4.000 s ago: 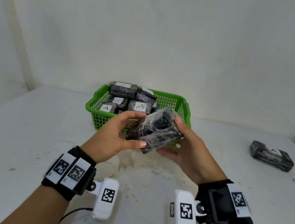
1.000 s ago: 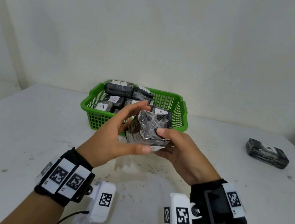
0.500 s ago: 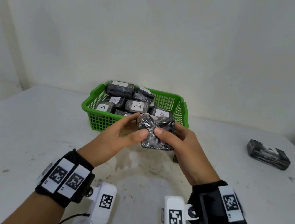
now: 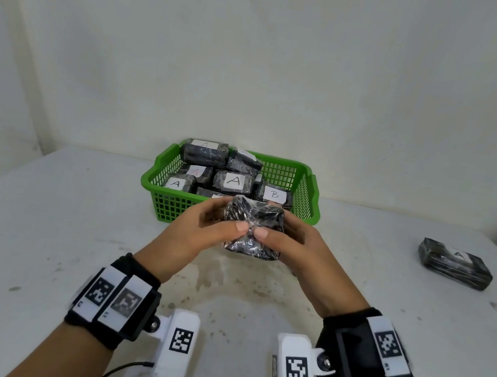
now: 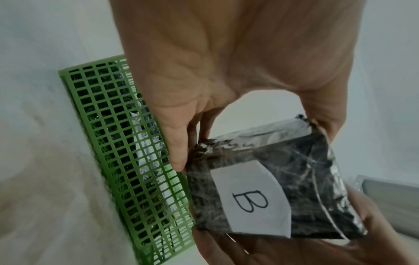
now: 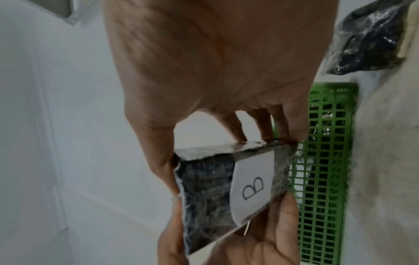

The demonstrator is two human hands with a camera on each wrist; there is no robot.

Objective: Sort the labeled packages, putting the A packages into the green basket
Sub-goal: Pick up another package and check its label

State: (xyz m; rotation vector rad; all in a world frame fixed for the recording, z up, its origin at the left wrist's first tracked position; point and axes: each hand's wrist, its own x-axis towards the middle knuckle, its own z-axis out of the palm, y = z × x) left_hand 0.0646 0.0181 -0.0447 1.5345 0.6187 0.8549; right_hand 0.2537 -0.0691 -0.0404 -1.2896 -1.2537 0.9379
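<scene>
Both hands hold one black plastic-wrapped package (image 4: 253, 227) above the table, just in front of the green basket (image 4: 172, 205). My left hand (image 4: 212, 226) grips its left side and my right hand (image 4: 284, 240) its right side, thumbs meeting on top. Its white label faces down; the wrist views show it reads B (image 5: 249, 199) (image 6: 252, 188). The basket (image 5: 127, 161) (image 6: 324, 170) holds several wrapped packages, most labeled A (image 4: 233, 182), one labeled B (image 4: 275, 194). Another package labeled A (image 4: 454, 268) lies on the table at the far right.
The white table (image 4: 35, 235) is stained near its middle. A white wall stands close behind the basket. A strip of something grey shows at the right edge of the left wrist view.
Over four seconds the two hands have turned the package over in front of the basket. Its long side showed first; now its crumpled end faces up and both thumbs press on top.
</scene>
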